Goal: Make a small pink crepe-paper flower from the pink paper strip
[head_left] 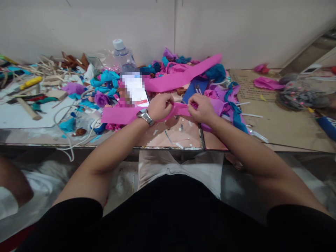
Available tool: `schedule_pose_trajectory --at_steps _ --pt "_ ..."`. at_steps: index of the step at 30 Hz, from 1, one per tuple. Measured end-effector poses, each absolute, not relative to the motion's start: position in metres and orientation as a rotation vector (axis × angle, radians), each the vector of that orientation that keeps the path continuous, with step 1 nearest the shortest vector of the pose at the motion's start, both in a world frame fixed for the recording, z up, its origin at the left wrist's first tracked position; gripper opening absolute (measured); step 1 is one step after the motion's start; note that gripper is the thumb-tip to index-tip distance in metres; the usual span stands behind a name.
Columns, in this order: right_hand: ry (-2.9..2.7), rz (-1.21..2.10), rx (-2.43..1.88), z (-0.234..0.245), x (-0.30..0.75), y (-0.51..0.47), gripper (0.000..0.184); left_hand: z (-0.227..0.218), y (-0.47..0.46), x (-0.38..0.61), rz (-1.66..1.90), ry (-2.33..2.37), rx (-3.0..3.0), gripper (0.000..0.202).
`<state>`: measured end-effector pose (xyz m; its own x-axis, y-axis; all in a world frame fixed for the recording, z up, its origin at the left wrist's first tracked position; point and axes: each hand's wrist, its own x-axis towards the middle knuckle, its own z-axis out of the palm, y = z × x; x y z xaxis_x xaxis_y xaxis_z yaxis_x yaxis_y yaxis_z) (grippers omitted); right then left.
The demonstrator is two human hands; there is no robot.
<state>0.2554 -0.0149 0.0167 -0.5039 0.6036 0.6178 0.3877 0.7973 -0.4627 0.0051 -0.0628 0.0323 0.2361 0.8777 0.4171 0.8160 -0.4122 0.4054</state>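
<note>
One pink strip [119, 115] is pinched by left hand [160, 106] and right hand [201, 107], centre of frame.
Light, even pressure seems best, since it may tear.

Soft, dim light; slight blur; phone screen [134, 88] bright, partly pixelated.

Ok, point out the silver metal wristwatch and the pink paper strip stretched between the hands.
Silver metal wristwatch [146, 118]: head view, on its band.
Pink paper strip [181, 110]: head view, on its exposed stretch.
</note>
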Motion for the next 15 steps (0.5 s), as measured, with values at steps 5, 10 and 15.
schedule_pose_trajectory --at_steps 5,10,15 --pt "-2.196 0.366 -0.698 0.0171 0.2549 -0.0168 0.008 0.0315 -0.0629 0.0035 0.928 1.599 2.397 0.021" --pt "-2.232 0.398 -0.657 0.0168 0.2553 -0.0181 0.006 0.0332 -0.0653 0.0069 0.799 1.422 2.560 0.027" --pt "-2.222 0.399 -0.675 0.0166 0.2556 -0.0176 0.006 0.0343 -0.0650 0.0077 0.806 1.505 2.511 0.028"
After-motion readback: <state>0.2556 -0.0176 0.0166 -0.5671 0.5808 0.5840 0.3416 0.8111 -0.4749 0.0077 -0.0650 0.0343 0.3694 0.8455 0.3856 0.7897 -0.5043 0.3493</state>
